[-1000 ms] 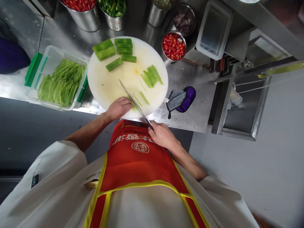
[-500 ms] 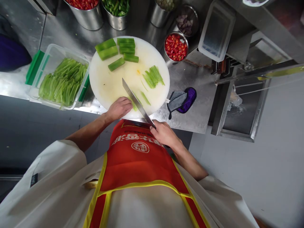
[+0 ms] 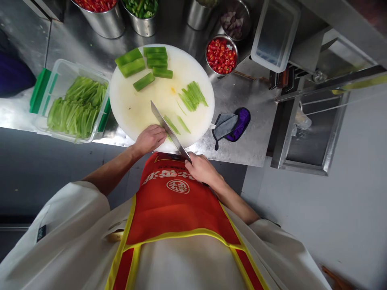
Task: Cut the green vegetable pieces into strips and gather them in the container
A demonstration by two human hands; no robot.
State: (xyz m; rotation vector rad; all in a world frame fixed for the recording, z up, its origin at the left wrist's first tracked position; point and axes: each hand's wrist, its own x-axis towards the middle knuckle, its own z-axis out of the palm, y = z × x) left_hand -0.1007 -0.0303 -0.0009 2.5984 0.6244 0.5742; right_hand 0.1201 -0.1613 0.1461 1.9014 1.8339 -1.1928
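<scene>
My left hand [image 3: 150, 139] rests at the near edge of a round white cutting board [image 3: 133, 104]. Its curled fingers press on a pale green vegetable piece [image 3: 169, 137], mostly hidden under them and the blade. My right hand [image 3: 202, 167] is closed around the handle of a long knife [image 3: 165, 124], whose blade slants up and left across the board, right beside the left fingertips. Loose green strips [image 3: 183, 124] lie right of the blade, with a larger pile of strips [image 3: 192, 96] farther out. Thick green vegetable chunks [image 3: 144, 81] sit on the board's far left.
Left of the board stands a clear plastic container [image 3: 57, 74] of green strips. Metal pots of chopped red chillies [image 3: 221, 55], green peppers [image 3: 141, 7] and diced onion [image 3: 232, 25] stand behind. A grey and purple cloth item [image 3: 232, 124] lies on the right.
The knife and right hand have shifted slightly left, the blade closer to the left fingers. Another strip now shows beside the blade. The whole view has shifted a little.
</scene>
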